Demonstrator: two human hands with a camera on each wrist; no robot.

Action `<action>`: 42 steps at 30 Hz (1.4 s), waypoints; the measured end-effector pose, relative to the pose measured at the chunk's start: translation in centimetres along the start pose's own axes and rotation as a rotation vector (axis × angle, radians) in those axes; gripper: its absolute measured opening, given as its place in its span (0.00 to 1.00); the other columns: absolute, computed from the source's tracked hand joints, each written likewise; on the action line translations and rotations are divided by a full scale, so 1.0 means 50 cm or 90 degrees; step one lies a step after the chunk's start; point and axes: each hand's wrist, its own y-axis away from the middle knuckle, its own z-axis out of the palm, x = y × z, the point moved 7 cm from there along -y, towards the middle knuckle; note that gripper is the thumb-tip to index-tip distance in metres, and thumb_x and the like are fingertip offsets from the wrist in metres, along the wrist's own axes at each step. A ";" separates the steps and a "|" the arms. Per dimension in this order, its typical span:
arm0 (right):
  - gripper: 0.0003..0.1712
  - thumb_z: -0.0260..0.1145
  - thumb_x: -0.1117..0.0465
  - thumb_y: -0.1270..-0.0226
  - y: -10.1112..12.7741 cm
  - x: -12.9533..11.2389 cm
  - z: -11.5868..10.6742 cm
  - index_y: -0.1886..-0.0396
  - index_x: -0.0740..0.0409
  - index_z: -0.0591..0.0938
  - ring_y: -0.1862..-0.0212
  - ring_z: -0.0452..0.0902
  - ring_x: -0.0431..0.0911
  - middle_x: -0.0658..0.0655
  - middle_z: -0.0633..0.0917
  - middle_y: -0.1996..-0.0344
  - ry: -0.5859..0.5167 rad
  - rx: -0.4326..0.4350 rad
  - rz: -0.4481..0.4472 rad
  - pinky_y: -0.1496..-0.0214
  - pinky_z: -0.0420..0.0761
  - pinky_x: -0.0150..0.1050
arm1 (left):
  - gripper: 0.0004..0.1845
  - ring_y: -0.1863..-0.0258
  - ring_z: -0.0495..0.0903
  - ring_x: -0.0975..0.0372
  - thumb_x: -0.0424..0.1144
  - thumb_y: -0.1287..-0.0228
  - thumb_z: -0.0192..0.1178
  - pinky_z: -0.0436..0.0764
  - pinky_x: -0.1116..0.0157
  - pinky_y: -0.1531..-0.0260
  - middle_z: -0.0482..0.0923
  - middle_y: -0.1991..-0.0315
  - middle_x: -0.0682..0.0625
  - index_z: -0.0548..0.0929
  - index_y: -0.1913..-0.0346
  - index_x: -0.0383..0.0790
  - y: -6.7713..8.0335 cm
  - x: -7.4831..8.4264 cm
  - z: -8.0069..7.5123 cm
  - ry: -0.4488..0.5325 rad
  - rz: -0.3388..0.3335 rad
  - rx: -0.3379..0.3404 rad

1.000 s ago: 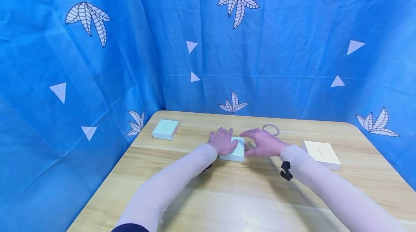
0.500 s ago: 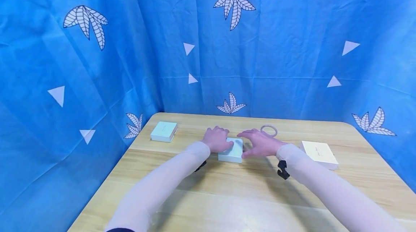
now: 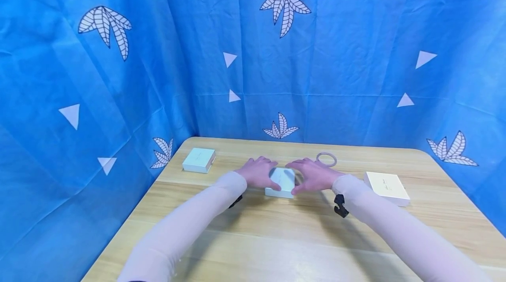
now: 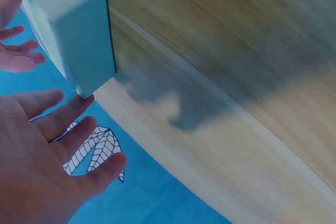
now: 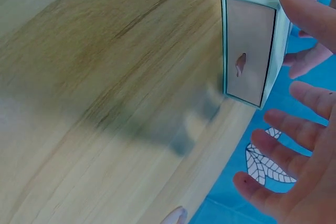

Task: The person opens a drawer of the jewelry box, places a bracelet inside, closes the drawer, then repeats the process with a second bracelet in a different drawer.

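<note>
In the middle of a pale wood-grain table (image 3: 272,238), seen from the head, a pale mint-green cardboard box (image 3: 283,178) lies between the person's two hands. The left hand (image 3: 258,173) arches at its left side and the right hand (image 3: 316,175) at its right; neither grasps it. Behind the right hand lies a thin mauve ring (image 3: 336,159). A second pale mint-green box (image 3: 199,159) sits at the far left, a flat cream-white box (image 3: 387,185) to the right, and a blue leaf-printed curtain (image 3: 348,62) hangs behind.

From the left wrist, the left hand's fingers are spread and loose, one fingertip by the middle box's corner; whether it touches is unclear.

From the right wrist, that box shows a pinkish drawer front (image 5: 250,51) with a small ribbon tab (image 5: 240,64); the right hand's fingers are spread apart, its thumb just beside the box's edge.
</note>
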 end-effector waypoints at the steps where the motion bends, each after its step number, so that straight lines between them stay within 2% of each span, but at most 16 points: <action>1: 0.54 0.78 0.33 0.53 0.000 0.000 0.001 0.27 0.46 0.72 0.31 0.71 0.57 0.53 0.75 0.30 -0.002 -0.002 0.000 0.35 0.72 0.65 | 0.53 0.26 0.63 0.54 0.71 0.49 0.66 0.56 0.39 0.27 0.67 0.26 0.50 0.65 0.23 0.49 0.001 0.001 0.000 -0.004 0.003 0.001; 9: 0.55 0.79 0.33 0.55 0.001 0.002 0.004 0.26 0.43 0.71 0.32 0.70 0.56 0.53 0.76 0.31 0.010 -0.006 0.015 0.38 0.73 0.67 | 0.54 0.27 0.64 0.55 0.68 0.53 0.71 0.58 0.41 0.27 0.69 0.27 0.51 0.65 0.23 0.50 -0.007 0.003 0.005 -0.028 0.014 0.008; 21: 0.54 0.79 0.37 0.54 0.003 -0.003 0.003 0.26 0.43 0.70 0.39 0.75 0.53 0.54 0.79 0.35 0.021 -0.003 0.012 0.43 0.78 0.58 | 0.55 0.29 0.66 0.56 0.66 0.54 0.74 0.59 0.41 0.27 0.71 0.28 0.51 0.65 0.23 0.49 -0.016 0.007 0.009 -0.022 0.027 0.019; 27: 0.54 0.79 0.37 0.55 0.006 0.003 0.002 0.26 0.42 0.70 0.38 0.74 0.52 0.51 0.79 0.35 0.025 -0.006 0.017 0.40 0.75 0.63 | 0.55 0.30 0.67 0.56 0.67 0.55 0.73 0.60 0.44 0.27 0.72 0.30 0.51 0.66 0.24 0.48 -0.018 0.014 0.007 -0.034 0.041 0.034; 33: 0.54 0.80 0.39 0.55 0.012 0.012 -0.005 0.26 0.44 0.71 0.37 0.73 0.53 0.52 0.80 0.36 0.022 -0.003 0.017 0.38 0.73 0.65 | 0.55 0.32 0.67 0.56 0.69 0.54 0.72 0.60 0.44 0.27 0.73 0.31 0.51 0.67 0.24 0.48 -0.019 0.026 0.005 -0.037 0.046 0.039; 38: 0.54 0.80 0.39 0.58 0.021 0.024 -0.017 0.27 0.45 0.72 0.41 0.75 0.52 0.52 0.82 0.38 0.029 0.002 0.024 0.41 0.75 0.63 | 0.55 0.32 0.67 0.56 0.70 0.53 0.70 0.60 0.44 0.27 0.73 0.32 0.51 0.66 0.24 0.48 -0.025 0.044 0.000 -0.042 0.055 0.045; 40: 0.54 0.80 0.39 0.59 0.026 0.030 -0.022 0.28 0.44 0.73 0.43 0.77 0.51 0.51 0.83 0.40 0.041 0.007 0.028 0.41 0.73 0.62 | 0.55 0.32 0.67 0.56 0.70 0.53 0.70 0.61 0.45 0.27 0.74 0.32 0.50 0.66 0.24 0.47 -0.028 0.052 -0.002 -0.049 0.061 0.050; 42: 0.54 0.80 0.39 0.59 0.031 0.035 -0.027 0.28 0.43 0.73 0.42 0.77 0.53 0.51 0.83 0.39 0.049 0.012 0.030 0.37 0.69 0.65 | 0.55 0.33 0.69 0.57 0.71 0.53 0.70 0.64 0.47 0.29 0.75 0.33 0.50 0.66 0.24 0.47 -0.032 0.062 -0.004 -0.056 0.069 0.057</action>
